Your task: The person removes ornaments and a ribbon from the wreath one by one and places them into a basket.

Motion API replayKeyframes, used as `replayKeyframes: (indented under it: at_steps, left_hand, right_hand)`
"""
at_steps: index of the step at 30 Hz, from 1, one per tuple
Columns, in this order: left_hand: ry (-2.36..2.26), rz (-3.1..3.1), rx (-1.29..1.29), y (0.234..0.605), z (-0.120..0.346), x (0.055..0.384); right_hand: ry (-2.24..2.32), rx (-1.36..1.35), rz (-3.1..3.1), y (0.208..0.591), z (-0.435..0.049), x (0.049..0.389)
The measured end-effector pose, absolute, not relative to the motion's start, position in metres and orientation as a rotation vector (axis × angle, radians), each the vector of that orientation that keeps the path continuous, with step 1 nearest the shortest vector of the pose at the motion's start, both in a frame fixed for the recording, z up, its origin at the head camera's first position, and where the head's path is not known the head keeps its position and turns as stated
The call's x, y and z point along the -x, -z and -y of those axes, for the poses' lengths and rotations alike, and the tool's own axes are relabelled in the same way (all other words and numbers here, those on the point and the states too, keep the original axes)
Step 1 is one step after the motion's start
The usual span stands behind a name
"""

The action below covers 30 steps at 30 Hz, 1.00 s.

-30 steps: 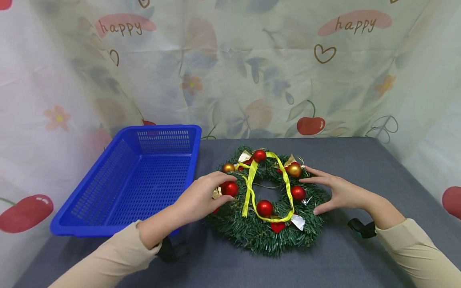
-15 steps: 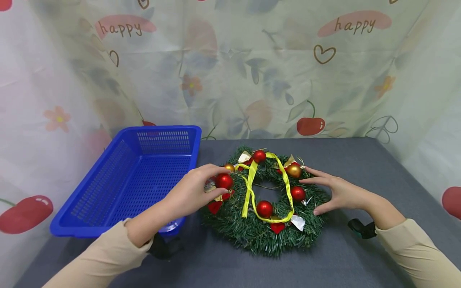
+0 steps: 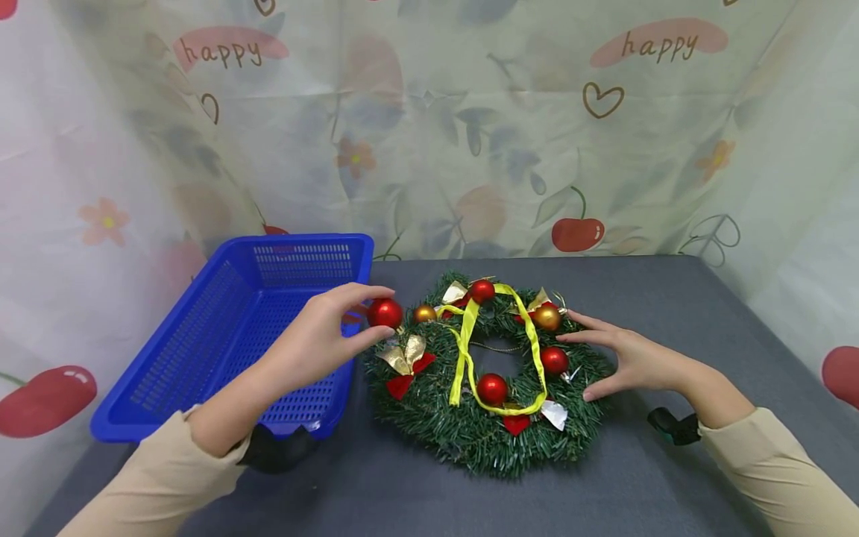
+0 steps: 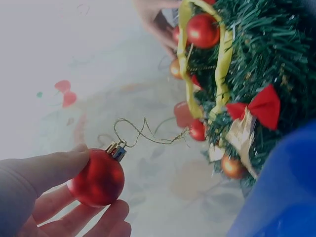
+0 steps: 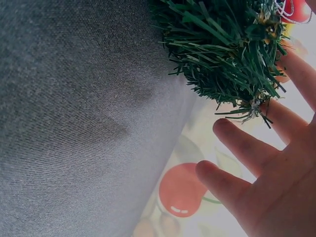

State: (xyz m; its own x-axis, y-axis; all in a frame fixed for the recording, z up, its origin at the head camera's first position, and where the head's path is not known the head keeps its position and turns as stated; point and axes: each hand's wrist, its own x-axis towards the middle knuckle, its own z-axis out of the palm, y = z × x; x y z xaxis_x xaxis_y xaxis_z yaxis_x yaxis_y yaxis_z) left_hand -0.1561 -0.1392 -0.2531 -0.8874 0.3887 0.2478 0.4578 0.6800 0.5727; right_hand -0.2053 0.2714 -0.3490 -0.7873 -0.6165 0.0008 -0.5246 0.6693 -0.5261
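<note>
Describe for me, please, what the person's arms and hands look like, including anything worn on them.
The left hand and right hand are without gloves. The left sleeve and right sleeve are plain beige, ending short of the wrists. A black left wrist device and a black right wrist device show below; the right one has a teal patch.

Head view: the left hand (image 3: 319, 327) hides part of the blue basket (image 3: 302, 238) at its 3 o'clock. Left wrist view: the frame edge cuts off the wreath (image 4: 264, 57) at 2 o'clock.
</note>
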Motion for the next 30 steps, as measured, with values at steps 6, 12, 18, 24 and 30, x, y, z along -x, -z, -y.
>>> replayKeyframes:
  at_steps: [6, 12, 18, 24, 30]
  left_hand:
    - [1.067, 2.763, 0.647, 0.247, 0.152, 0.159]
    - [1.079, 2.775, 0.592, 0.245, 0.162, 0.163]
    - [1.084, 2.787, 0.549, 0.241, 0.171, 0.166]
    - [1.070, 2.805, 0.492, 0.239, 0.183, 0.175]
    - [1.032, 2.836, 0.429, 0.244, 0.198, 0.188]
  right_hand:
    - [0.772, 0.945, -2.707, 0.348, -0.271, 0.205]
    - [0.764, 0.942, -2.704, 0.348, -0.270, 0.204]
    - [0.761, 0.925, -2.701, 0.347, -0.270, 0.204]
    - [0.759, 0.927, -2.705, 0.347, -0.270, 0.204]
    - [0.763, 0.937, -2.701, 0.347, -0.270, 0.204]
